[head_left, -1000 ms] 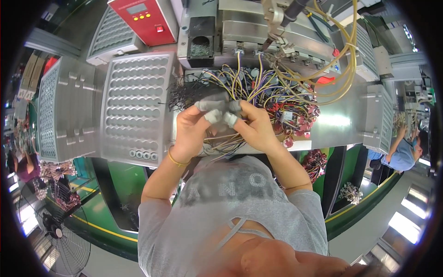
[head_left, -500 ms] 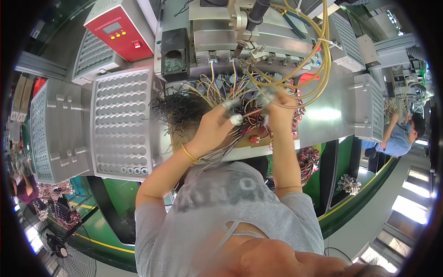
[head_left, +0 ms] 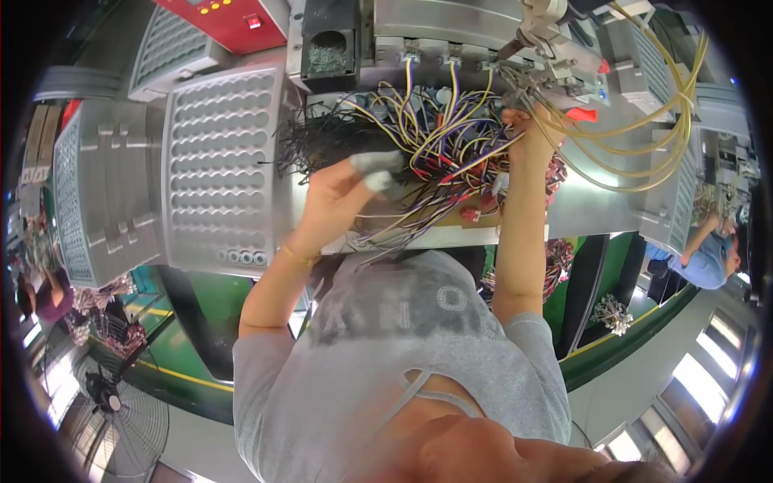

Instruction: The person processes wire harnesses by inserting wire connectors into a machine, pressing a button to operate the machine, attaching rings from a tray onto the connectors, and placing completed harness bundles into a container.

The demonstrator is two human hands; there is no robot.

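Observation:
My left hand (head_left: 342, 197) wears pale finger covers on thumb and forefinger. Its fingers are slightly apart and blurred, with nothing visible between them, beside a heap of thin black tube pieces (head_left: 330, 137). Farther right, my right hand (head_left: 531, 133) is up under a metal clamp fixture (head_left: 535, 80), fingers closed around a bundle of wires (head_left: 487, 157); its fingertips are partly hidden by the fixture and hoses. Between the hands lies a tangle of yellow, purple, black and red wires (head_left: 435, 149). Several wire ends sit in small connectors (head_left: 452, 60) along the machine's front.
Left stands a grey tray with wavy rows (head_left: 221, 161). Behind are a black box (head_left: 330, 48) and a red control box (head_left: 229, 20). Yellow hoses (head_left: 636, 153) loop at the right. A co-worker (head_left: 700, 258) is at far right, and a fan (head_left: 113, 402) at lower left.
My left hand has drawn away from the wires, leftward to the black tube pieces. My right hand has shifted up and right to the fixture. The view itself has also moved.

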